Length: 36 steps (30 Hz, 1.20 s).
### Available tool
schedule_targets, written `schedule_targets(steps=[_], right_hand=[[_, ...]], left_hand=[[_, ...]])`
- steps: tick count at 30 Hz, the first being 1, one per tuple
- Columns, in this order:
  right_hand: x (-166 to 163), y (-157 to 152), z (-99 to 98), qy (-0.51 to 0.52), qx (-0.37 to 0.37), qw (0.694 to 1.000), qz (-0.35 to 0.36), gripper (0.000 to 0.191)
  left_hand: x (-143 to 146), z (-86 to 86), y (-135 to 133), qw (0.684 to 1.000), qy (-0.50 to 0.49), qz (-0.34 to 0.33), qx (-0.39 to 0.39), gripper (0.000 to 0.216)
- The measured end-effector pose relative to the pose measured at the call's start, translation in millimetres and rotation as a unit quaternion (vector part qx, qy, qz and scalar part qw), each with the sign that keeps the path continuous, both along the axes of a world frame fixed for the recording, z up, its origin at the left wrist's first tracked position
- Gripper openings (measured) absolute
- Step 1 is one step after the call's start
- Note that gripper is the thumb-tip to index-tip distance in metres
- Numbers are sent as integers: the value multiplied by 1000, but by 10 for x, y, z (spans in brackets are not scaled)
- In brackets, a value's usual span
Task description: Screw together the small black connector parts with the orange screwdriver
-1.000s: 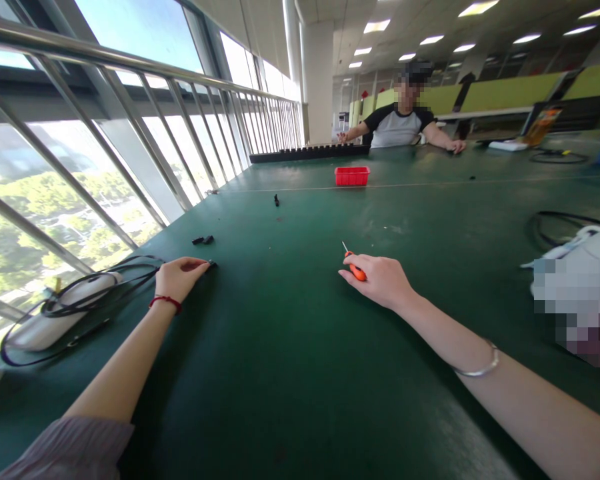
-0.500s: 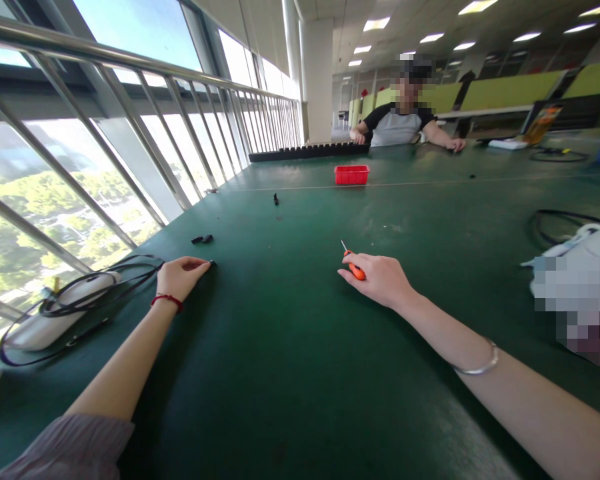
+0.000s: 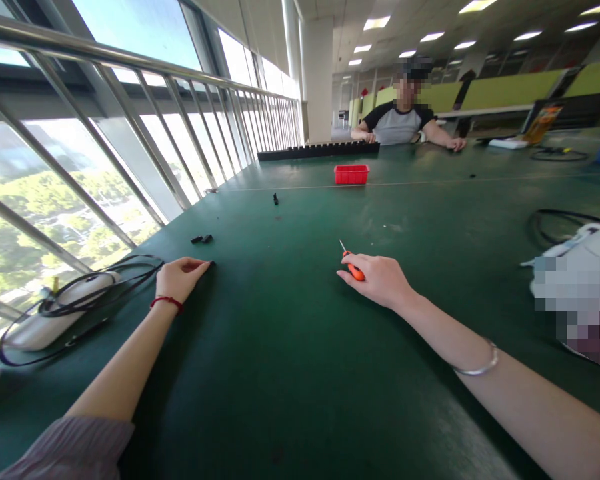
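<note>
My left hand (image 3: pixel 180 277) rests at the left of the green table (image 3: pixel 270 333), thumb and fingers pinched on a small black piece (image 3: pixel 211 264) whose kind is too small to tell. Just beyond it lie small black parts (image 3: pixel 202 239), and farther off stands another small black part (image 3: pixel 276 199). On the right, my right hand (image 3: pixel 377 277) holds a screwdriver (image 3: pixel 355 270) with an orange handle, its thin metal shaft pointing away from me. Part of the handle is hidden by the fingers.
Black cables (image 3: pixel 105 283) lie over a white power strip (image 3: pixel 63 317) at the left, beside the metal railing (image 3: pixel 145 133). A red bin (image 3: pixel 351 175) and a long black strip (image 3: pixel 320 151) are farther back. Across the table sits a person (image 3: pixel 400 123). A blurred white object (image 3: pixel 590 280) is at right.
The long black strip at the far side has shifted slightly right, along with the other person's hand beside it. My own hands have hardly moved.
</note>
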State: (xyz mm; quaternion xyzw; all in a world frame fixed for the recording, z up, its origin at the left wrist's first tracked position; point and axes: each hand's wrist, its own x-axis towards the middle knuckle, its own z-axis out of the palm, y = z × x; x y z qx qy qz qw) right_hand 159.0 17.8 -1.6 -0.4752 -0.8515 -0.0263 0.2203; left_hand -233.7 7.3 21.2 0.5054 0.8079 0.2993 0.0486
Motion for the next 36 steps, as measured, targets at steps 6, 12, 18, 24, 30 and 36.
schedule_targets(steps=[6,12,18,24,30,36], right_hand=[[11,-20,-16,19,24,999,29,32],[-101,-250,66,222,-13,975,8,20],[-91,-760,138,340,-70,937,39,16],[148,-963,73,277,49,959,22,12],[240,-916,37,296,88,951,-28,8],[223,-873,11,291,37,956,-17,6]], left_hand=[[-34,56,27,999,-11,-16,-27,30],[-75,49,29,999,17,-22,-32,29],[364,73,73,990,85,-108,-2,27],[1522,55,270,930,75,-354,64,13],[2202,-147,361,884,59,-454,96,7],[2205,-286,345,876,14,-470,108,11]])
